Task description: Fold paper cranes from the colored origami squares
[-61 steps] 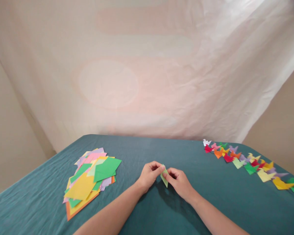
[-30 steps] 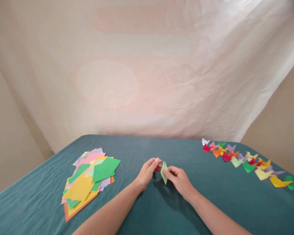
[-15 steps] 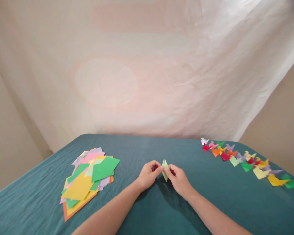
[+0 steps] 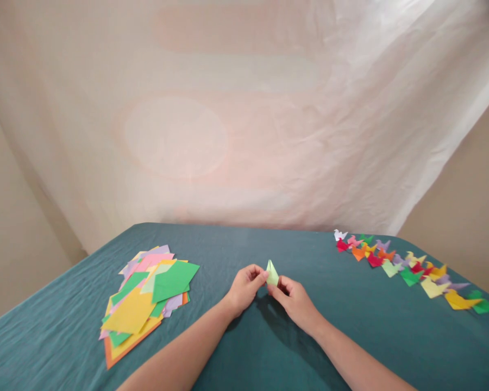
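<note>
A small pale green folded paper [image 4: 272,273] is held up over the middle of the table, its split point facing upward. My left hand [image 4: 246,288] pinches its left edge between thumb and fingertips. On the other side, my right hand [image 4: 292,297] has thumb and fingers closed on the lower right part, and these fingers hide the bottom of the paper. Both hands are close together just above the cloth.
A dark teal cloth covers the table [image 4: 212,347]. To the left lies a loose pile of coloured paper sheets [image 4: 134,309]. Along the right edge stand several folded paper birds [image 4: 411,276] in rows. A pale curtain [image 4: 244,136] hangs behind the table.
The folded paper has turned so a broader face shows, and its tip sits slightly higher and further left. My right fingers have slid lower on it; the left hand shifted slightly left.
</note>
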`<state>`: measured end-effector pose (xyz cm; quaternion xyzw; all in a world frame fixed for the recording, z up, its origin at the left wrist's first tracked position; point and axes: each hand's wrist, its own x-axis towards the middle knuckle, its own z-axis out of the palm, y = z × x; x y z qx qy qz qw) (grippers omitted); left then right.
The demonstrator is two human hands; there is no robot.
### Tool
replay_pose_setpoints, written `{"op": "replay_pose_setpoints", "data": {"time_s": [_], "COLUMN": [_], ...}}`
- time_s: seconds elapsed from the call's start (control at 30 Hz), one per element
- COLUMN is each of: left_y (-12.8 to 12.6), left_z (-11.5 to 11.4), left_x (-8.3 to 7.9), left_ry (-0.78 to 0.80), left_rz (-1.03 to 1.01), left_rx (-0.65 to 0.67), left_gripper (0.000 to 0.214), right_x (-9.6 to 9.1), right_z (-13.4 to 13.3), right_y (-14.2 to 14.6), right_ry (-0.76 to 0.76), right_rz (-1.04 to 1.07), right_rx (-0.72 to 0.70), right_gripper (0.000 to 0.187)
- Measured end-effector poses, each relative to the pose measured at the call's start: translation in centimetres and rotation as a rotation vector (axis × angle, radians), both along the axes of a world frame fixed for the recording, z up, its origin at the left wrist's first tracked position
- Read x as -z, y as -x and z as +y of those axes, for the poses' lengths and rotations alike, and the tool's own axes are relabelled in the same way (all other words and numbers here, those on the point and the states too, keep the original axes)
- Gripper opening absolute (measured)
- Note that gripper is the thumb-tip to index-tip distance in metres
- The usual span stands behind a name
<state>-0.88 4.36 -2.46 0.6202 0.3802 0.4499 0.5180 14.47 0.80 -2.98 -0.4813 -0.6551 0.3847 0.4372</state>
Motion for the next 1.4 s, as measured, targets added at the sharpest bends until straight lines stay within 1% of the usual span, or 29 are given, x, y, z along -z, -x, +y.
{"op": "replay_pose_setpoints", "data": {"time_s": [0.1,0.27,0.47,0.6,0.7,0.8,0.9,0.97,1.1,1.4], "left_y": [0.0,0.0,0.0,0.0,0.0,0.0,-0.1,-0.1,-0.1,0.0], "left_z": [0.0,-0.1,-0.4,-0.2,-0.1,-0.2,-0.5,-0.8,-1.0,-1.1], "left_x": [-0.1,-0.2,-0.3,-0.2,-0.2,-0.3,-0.5,-0.6,-0.7,-1.0], "left_ry": [0.022,0.027,0.003,0.003,0.004,-0.009,-0.049,-0.075,-0.102,-0.089], "left_rz": [-0.026,-0.028,-0.03,-0.027,-0.025,0.013,0.112,0.191,0.271,0.272], "left_rx": [-0.001,-0.007,0.091,0.068,0.072,0.103,0.148,0.166,0.171,0.197], "left_gripper": [0.03,0.029,0.029,0.03,0.03,0.031,0.031,0.031,0.03,0.029], "right_x": [-0.1,-0.1,0.0,0.0,-0.1,-0.4,-0.6,-0.7,-0.7,-0.5], "right_z": [0.0,0.0,-0.1,-0.2,-0.2,-0.1,0.0,0.1,0.1,0.3], "right_y": [0.0,0.0,0.1,0.2,0.1,-0.1,-0.3,-0.4,-0.5,-0.7], "right_ry": [-0.01,-0.018,-0.014,-0.006,-0.008,-0.009,-0.015,-0.011,0.018,0.054], "right_rz": [-0.05,-0.056,-0.055,-0.053,0.018,0.164,0.277,0.318,0.345,0.355], "right_rx": [0.003,0.026,0.022,0.031,0.038,0.087,0.14,0.146,0.121,0.108], "right_gripper": [0.037,0.036,0.036,0.04,0.041,0.038,0.032,0.028,0.025,0.026]}}
